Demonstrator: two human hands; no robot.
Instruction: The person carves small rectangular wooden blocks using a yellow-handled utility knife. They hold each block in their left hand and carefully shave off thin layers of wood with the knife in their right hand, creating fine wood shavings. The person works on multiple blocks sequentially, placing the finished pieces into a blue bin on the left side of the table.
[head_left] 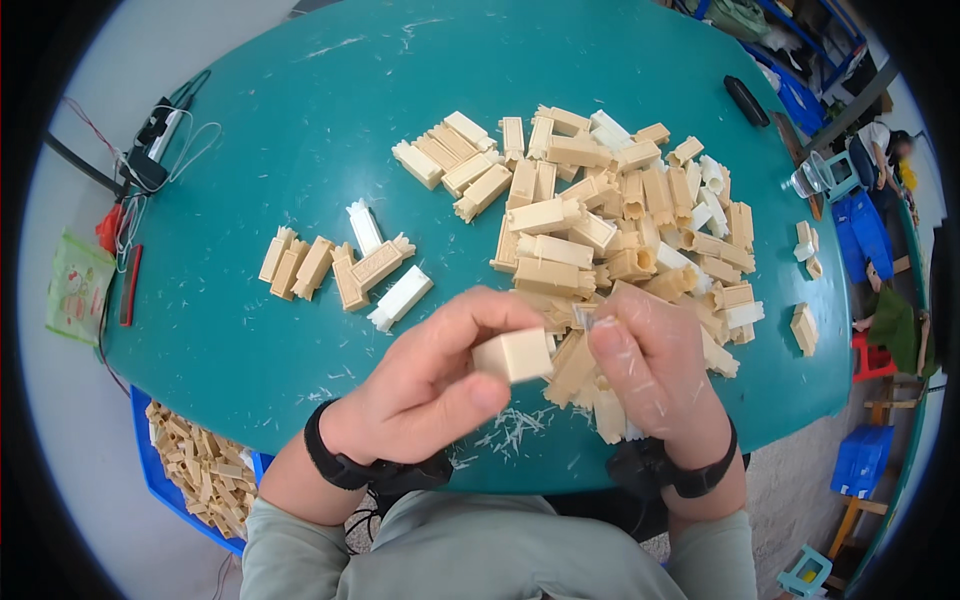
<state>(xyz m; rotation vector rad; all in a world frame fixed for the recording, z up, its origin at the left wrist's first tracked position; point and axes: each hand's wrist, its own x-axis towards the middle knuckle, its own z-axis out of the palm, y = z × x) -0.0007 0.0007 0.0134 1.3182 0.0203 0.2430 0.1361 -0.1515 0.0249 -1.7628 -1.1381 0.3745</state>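
Observation:
My left hand (420, 370) is closed around a beige rectangular plastic piece (524, 357), its flat end toward me. At the piece's far right end, my right hand (655, 355) pinches a small, thin, shiny blade-like piece (583, 317), mostly hidden by the fingers. White shavings cling to the right thumb and hand. Beyond the hands lies a big heap of similar beige and white hollow pieces (630, 215) with notched ends. A smaller group of these pieces (380, 262) lies to the left. Thin white shavings (515, 432) are scattered below the hands.
The green table (300, 150) has a rounded edge. At lower left, a blue bin (150, 470) holds many beige pieces. A power strip (155, 140) with cables sits at the left edge, and a black case (746, 101) at the far right. Another person (880, 150) is at right.

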